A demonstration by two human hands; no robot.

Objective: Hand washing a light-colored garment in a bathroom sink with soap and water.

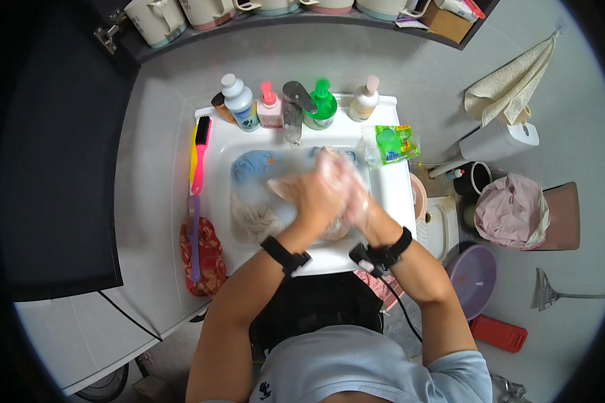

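Over a white sink (pixel 214 201) filled with cloudy water, my two hands are pressed together and blurred by motion. My left hand (pixel 318 196) is closed round a pale, wet cloth (pixel 284 188), whose end sticks out to the left. My right hand (pixel 355 201) is closed against the same cloth from the other side, with white suds over its fingers. Blue fabric (pixel 250 164) lies in the water at the far left of the basin. Nearer me, a beige cloth (pixel 257 218) is bunched in the basin. The exact finger positions are smeared.
Behind the basin stand a dark faucet (pixel 293 114), a white bottle (pixel 240 102) and pump bottles in pink (pixel 269 107), green (pixel 321 107) and cream (pixel 364 101). A green packet (pixel 391 144) lies right. A pink brush (pixel 200 158) rests left. A mug shelf (pixel 302 25) overhangs.
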